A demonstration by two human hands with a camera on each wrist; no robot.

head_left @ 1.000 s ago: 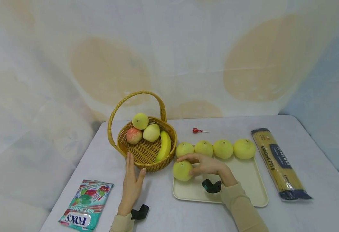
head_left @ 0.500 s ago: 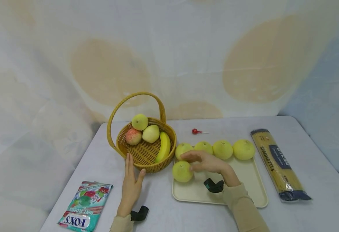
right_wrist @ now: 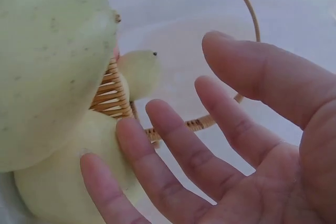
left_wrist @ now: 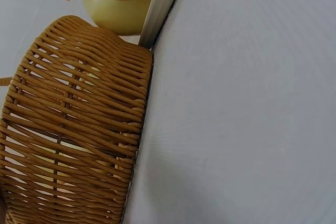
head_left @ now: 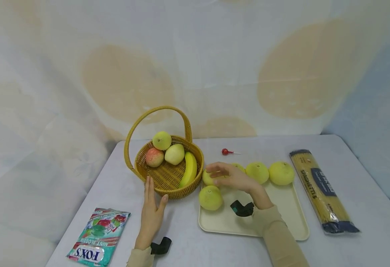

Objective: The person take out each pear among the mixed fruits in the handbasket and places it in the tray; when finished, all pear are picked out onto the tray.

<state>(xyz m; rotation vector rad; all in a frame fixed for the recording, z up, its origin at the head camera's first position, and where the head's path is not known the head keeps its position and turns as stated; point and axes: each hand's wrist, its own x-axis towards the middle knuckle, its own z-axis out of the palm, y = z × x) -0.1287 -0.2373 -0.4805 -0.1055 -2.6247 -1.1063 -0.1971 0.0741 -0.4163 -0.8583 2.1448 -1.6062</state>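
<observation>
Above the pale table (head_left: pixel 185 237), the right hand (head_left: pixel 234 179) spreads empty near yellow-green fruit (head_left: pixel 211 198), the left hand (head_left: pixel 152 215) straight-fingered beside the basket (head_left: pixel 179 192)

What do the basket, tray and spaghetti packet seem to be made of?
The basket looks like slightly glossy wicker, or plastic imitating it: woven strands show. The tray seems smooth plastic, perhaps coated metal: even cream colour, rounded corners. The spaghetti packet looks like shiny clear film: pasta shows through, with glare.

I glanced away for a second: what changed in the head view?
The right hand let go of the front fruit and moved off it, up in the view, toward the back of the tray. The left hand, basket and front fruit stayed put.
</observation>
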